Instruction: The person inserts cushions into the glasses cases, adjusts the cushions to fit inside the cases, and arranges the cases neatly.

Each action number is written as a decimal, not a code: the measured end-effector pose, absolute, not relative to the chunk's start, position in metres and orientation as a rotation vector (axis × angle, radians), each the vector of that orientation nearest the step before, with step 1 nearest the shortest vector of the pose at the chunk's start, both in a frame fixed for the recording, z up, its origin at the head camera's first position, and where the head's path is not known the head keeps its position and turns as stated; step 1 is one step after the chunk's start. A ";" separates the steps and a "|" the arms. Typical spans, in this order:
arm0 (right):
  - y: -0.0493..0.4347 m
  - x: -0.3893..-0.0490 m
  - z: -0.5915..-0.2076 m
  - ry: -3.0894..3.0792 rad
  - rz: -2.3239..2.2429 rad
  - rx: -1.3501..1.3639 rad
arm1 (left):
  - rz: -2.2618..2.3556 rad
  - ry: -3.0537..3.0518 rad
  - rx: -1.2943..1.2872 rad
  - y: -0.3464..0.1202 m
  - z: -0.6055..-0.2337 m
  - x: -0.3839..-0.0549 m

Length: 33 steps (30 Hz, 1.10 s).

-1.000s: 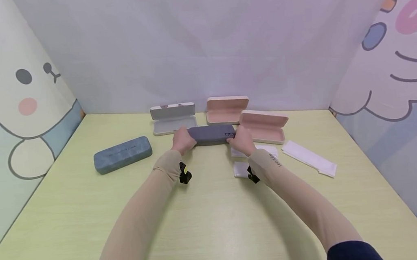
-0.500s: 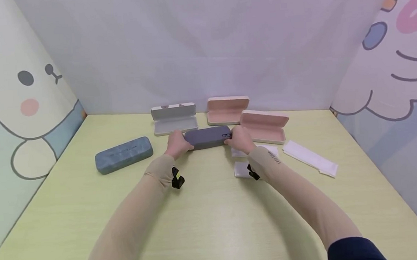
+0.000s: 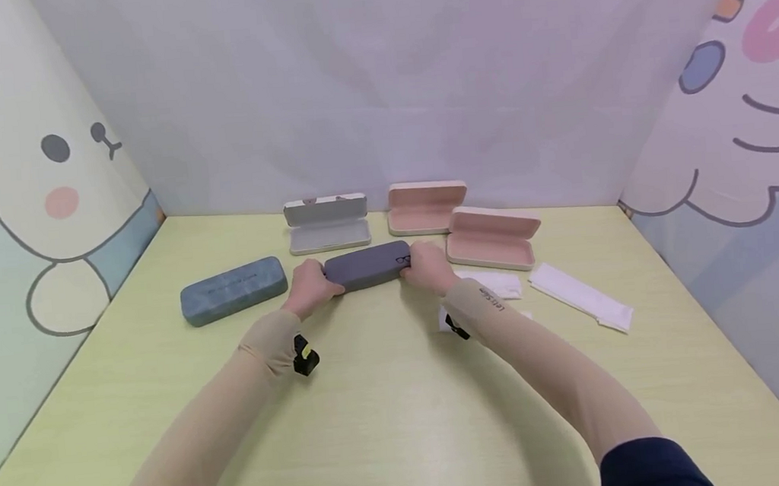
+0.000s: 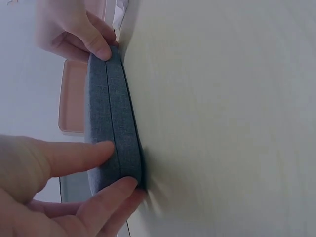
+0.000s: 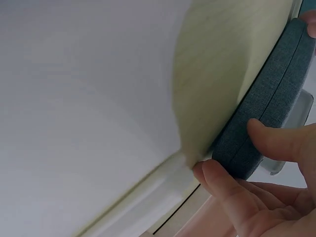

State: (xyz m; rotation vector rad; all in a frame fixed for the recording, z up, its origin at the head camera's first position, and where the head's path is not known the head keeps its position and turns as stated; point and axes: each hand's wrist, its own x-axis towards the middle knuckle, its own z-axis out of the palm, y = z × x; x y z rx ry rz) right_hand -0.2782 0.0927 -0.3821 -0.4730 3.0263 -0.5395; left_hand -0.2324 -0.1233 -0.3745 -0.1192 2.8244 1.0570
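The left hand (image 3: 310, 286) is pinching the left end of the closed dark case (image 3: 367, 266), thumb against fingers, and the right hand (image 3: 428, 267) is pinching the right end! The blue case (image 3: 234, 290) is lying to the left, an open grey case (image 3: 329, 236) is sitting just beyond, and two open pink cases (image 3: 489, 252) are standing far right.

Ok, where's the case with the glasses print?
In the head view, the dark case is just left of centre, held between the left hand and right hand, near the grey-lined case.
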 end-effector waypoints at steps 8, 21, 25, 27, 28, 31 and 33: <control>0.066 -0.272 -0.379 2.959 -0.521 -0.512 | 1.064 2.839 -0.132 -0.148 -0.378 -0.213; 0.034 -0.261 -0.375 2.928 -0.485 -0.599 | 1.002 2.896 -0.129 -0.177 -0.374 -0.187; 0.026 -0.257 -0.374 2.906 -0.509 -0.607 | 0.979 2.909 -0.132 -0.185 -0.372 -0.180; 0.022 -0.255 -0.374 2.895 -0.525 -0.621 | 0.968 2.911 -0.140 -0.189 -0.371 -0.177; 0.020 -0.254 -0.375 2.891 -0.527 -0.629 | 0.963 2.907 -0.147 -0.191 -0.371 -0.176; 0.014 -0.252 -0.376 2.888 -0.514 -0.650 | 0.953 2.896 -0.163 -0.197 -0.369 -0.172; 0.010 -0.251 -0.376 2.890 -0.490 -0.654 | 0.943 2.900 -0.168 -0.201 -0.368 -0.169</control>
